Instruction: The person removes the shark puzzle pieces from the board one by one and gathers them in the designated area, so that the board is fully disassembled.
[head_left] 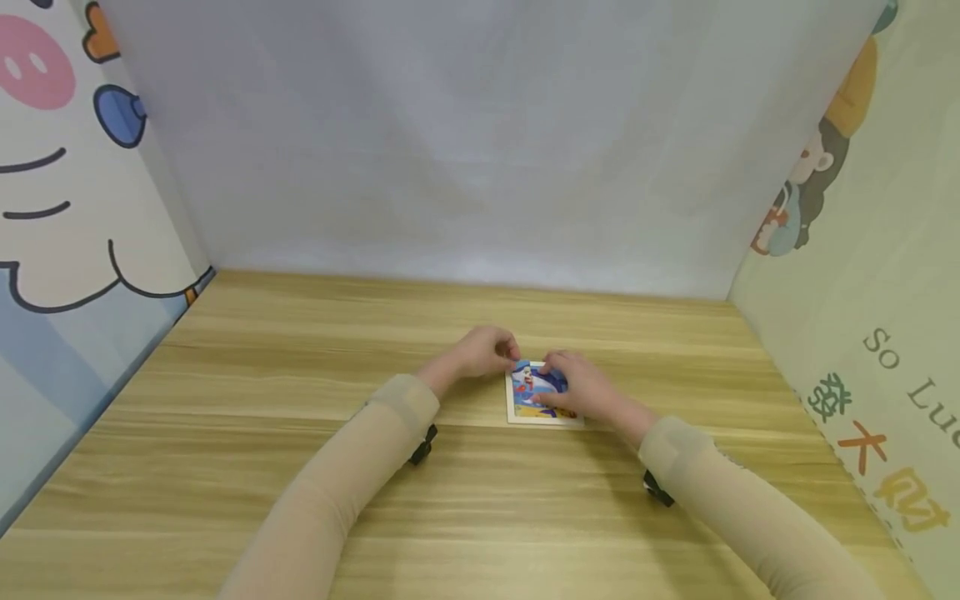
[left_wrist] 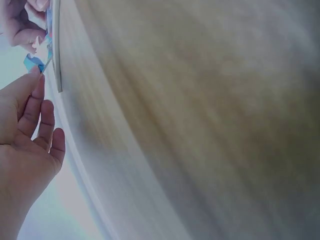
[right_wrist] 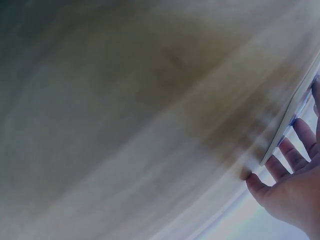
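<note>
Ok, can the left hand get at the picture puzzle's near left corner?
Likely yes: the left hand is right by the picture puzzle, whose near left corner looks uncovered, though that hand pinches a blue piece.

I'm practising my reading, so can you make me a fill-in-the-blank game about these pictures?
1. The left hand pinches a small piece that is mostly ____.
2. The right hand is over the picture board, which is edged in plain ____.
3. The table has a top that looks as if it is made of ____.
4. The biggest oval on the left wall is coloured ____.

Missing words: blue; white; wood; pink.
</note>
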